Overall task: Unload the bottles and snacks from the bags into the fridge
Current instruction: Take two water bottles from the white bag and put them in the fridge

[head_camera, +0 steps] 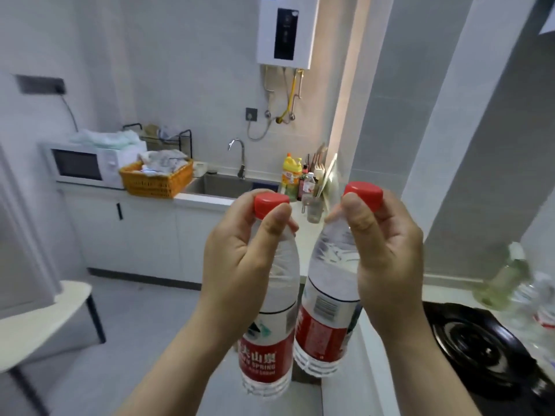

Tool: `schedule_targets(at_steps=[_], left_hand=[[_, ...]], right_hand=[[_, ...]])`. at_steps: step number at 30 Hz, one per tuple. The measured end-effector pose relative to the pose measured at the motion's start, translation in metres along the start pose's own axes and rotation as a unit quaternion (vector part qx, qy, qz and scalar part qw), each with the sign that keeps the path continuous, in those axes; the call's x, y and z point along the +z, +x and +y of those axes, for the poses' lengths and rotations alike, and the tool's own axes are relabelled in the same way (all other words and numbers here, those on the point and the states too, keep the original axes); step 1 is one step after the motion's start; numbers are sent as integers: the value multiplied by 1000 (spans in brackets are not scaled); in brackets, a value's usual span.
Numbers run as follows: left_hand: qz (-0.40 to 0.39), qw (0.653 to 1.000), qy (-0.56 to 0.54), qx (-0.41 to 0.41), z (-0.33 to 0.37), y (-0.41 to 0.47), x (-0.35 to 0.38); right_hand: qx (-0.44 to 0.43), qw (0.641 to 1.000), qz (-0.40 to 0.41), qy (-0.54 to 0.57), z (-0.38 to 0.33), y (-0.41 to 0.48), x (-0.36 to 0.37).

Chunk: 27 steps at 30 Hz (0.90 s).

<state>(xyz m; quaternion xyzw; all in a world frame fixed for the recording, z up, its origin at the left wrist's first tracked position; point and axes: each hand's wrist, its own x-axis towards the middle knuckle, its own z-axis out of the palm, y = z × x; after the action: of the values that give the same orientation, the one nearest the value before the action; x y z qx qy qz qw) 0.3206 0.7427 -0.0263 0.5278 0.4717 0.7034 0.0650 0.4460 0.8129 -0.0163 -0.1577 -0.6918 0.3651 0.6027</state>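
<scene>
Two clear water bottles with red caps and red labels hang in front of me in mid-air. My left hand (240, 259) pinches the left bottle (270, 340) at its neck, just under the cap. My right hand (387, 256) pinches the right bottle (326, 310) at its neck in the same way. Both bottles hang upright, side by side and almost touching. At the far left edge, a grey-white panel (18, 235) may be the fridge; I cannot tell. No bags are in view.
A black gas hob (480, 340) and more blurred bottles (504, 283) sit on the counter at lower right. Ahead are a sink (222, 184), an orange basket (156, 181), a microwave (81, 166) and condiment bottles (292, 175). A white stool-like table (45, 319) stands at lower left.
</scene>
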Motion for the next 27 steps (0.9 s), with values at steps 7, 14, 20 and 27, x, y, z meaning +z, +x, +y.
schedule_targets(at_steps=[7, 14, 20, 27], left_hand=[[90, 991, 102, -13, -3, 5, -42], [211, 953, 217, -8, 13, 0, -71], [313, 900, 302, -27, 34, -30, -93], [387, 843, 372, -28, 81, -80, -125]], right_hand=[[-8, 990, -101, 103, 26, 25, 54], [-15, 949, -214, 233, 33, 43, 108], [-9, 896, -299, 327, 24, 26, 150], [-17, 836, -366, 409, -24, -17, 196]])
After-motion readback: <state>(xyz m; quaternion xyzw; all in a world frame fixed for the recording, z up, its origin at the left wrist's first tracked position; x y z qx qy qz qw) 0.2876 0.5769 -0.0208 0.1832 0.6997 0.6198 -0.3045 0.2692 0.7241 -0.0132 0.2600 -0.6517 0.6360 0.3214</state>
